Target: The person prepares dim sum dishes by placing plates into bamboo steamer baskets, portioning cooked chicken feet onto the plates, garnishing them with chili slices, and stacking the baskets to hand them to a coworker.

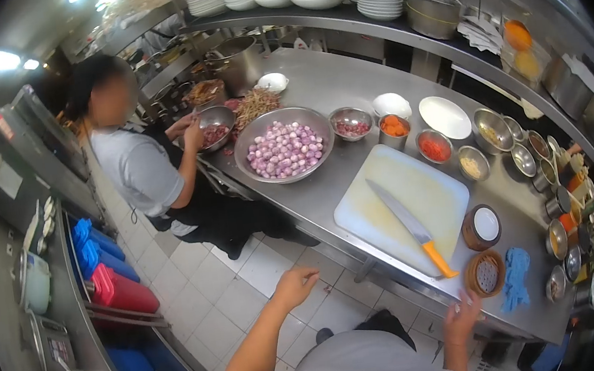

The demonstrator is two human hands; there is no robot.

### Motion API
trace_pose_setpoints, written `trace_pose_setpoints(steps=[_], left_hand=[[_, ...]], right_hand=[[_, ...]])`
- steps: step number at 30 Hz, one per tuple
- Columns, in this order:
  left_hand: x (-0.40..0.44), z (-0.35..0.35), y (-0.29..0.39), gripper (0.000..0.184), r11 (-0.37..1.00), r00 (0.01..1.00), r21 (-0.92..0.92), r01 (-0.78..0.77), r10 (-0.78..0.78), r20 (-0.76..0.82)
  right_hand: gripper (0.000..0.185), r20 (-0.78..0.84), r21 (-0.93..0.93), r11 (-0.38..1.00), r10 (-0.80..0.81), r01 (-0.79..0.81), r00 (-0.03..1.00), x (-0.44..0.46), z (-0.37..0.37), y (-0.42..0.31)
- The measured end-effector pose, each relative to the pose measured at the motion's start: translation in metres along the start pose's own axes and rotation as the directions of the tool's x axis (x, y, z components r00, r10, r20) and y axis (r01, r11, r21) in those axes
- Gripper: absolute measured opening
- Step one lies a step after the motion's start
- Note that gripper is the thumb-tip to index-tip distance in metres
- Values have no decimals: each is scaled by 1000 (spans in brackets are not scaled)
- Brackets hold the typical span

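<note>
My left hand [297,286] hangs over the tiled floor, apart from the counter, fingers loosely bent and nothing visible in them. At the counter's front edge is my right hand [462,315], its fingers spread and without anything held. Nearest to it stands a small bamboo steamer [484,273] with a perforated base inside. A second round wooden container [481,227] with a white top sits just behind. On the white cutting board [357,197] lies a large knife [407,220], its orange handle toward me. A crumpled blue cloth [516,278] rests right of the steamer.
A steel bowl [243,159] of peeled shallots stands left of the board. Several small bowls of chopped ingredients line the back. At the far left, a co-worker [137,167] handles food over a bowl [216,118]. Stacked plates [378,0] fill the shelf above.
</note>
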State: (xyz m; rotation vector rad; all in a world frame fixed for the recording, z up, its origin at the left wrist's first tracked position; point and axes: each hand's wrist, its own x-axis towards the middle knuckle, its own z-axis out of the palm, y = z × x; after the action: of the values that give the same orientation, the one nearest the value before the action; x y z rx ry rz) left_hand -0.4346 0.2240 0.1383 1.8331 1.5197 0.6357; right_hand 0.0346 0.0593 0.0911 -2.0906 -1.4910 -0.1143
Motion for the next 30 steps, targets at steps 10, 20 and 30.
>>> trace_pose_setpoints(steps=[10,20,30], left_hand=[[120,-55,51,27,987,966,10,-161,160,-205],[304,-188,57,23,942,827,277,-191,307,-472],[656,-390,-139,26,682,792,703,200,310,-527]], right_hand=[[55,109,44,985,-171,167,979,118,68,-99],[45,-1,126,992,-9,9,1000,138,126,-82],[47,-127,-347,892,263,-291,957,143,163,-142]])
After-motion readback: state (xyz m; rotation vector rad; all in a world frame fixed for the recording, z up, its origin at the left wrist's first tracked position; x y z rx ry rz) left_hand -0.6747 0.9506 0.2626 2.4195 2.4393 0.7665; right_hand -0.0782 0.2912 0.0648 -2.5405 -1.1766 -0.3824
